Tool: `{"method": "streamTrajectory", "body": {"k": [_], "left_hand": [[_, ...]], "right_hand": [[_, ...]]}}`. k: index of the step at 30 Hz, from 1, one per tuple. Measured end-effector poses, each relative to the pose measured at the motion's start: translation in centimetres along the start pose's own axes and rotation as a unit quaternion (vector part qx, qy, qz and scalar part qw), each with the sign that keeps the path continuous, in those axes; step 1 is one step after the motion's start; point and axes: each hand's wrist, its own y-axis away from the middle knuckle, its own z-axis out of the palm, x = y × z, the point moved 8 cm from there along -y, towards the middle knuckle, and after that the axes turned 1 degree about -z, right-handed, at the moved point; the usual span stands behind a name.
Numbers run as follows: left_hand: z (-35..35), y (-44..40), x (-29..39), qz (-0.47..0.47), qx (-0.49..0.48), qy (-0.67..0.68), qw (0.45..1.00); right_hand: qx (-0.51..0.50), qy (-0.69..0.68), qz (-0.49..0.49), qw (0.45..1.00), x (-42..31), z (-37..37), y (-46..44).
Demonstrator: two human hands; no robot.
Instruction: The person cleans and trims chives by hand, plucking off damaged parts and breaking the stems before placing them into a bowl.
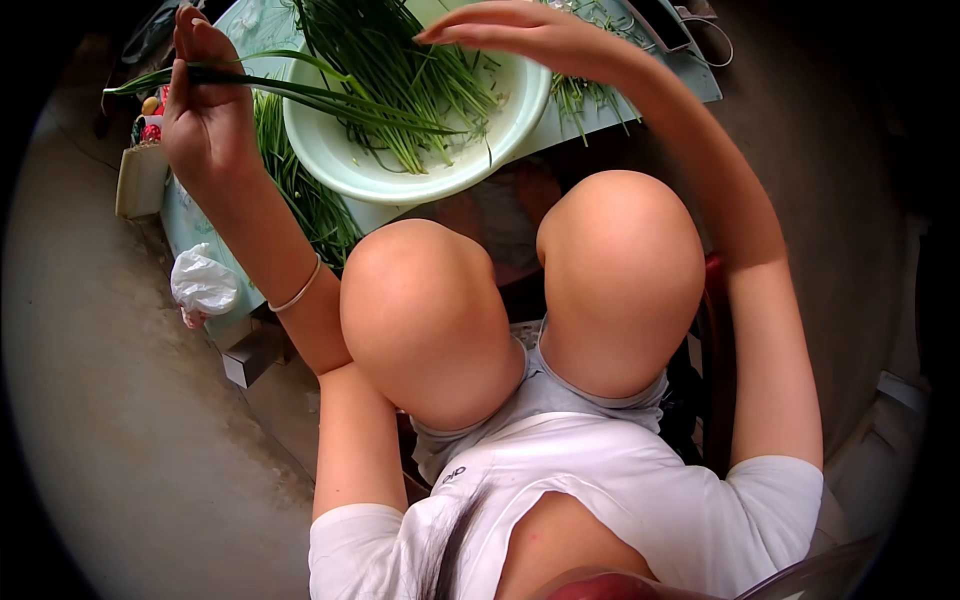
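Note:
A few long green stalks [320,95] run across my left hand [210,110], which is raised at the upper left with the stalks pinched by its fingers. Their right-hand ends reach over a pale green basin [430,187]. In the basin lies a thick pile of green stalks [385,60], with small scraps around it. Above the basin's right side is my right hand [500,28], its fingers stretched out, holding nothing that shows. More green stalks [315,205] lie on the table just left of the basin.
The basin stands on a light patterned table [690,85]. Trimmings [585,98] lie right of it, near a dark device [657,22] with a white cable. A crumpled white plastic bag [204,280] and a box [142,180] are at the left edge. My knees are close below the basin.

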Motion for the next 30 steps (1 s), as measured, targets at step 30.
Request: {"method": "streamTrajectory", "body": {"k": [30], "left_hand": [[-3.0, 2.3, 7.2, 0.05, 0.012, -0.117, 0.992]], "right_hand": [[-0.149, -0.404, 0.292, 0.854, 3.3, 5.2, 6.2]]}}
